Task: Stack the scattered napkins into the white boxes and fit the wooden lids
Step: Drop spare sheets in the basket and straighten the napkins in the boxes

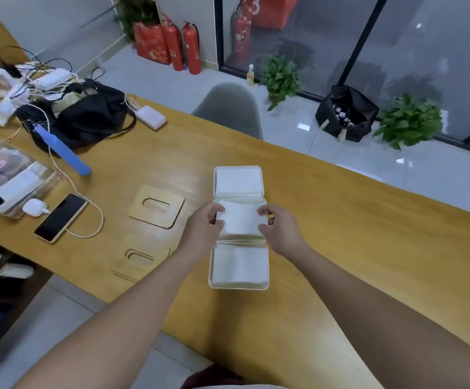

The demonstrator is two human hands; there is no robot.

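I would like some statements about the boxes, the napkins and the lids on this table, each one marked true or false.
1. Both hands hold one napkin over the middle box. True: the left hand and the right hand pinch the napkin at its two sides, above the middle box.
2. Three white boxes stand in a row. True: the far box, the middle box and the near box.
3. A wooden lid already covers the far box. False: it is open, with napkins inside.
4. The wooden lids lie to the right of the boxes. False: one wooden lid and another lid lie to their left.
5. The phone lies on the floor. False: it lies on the table.
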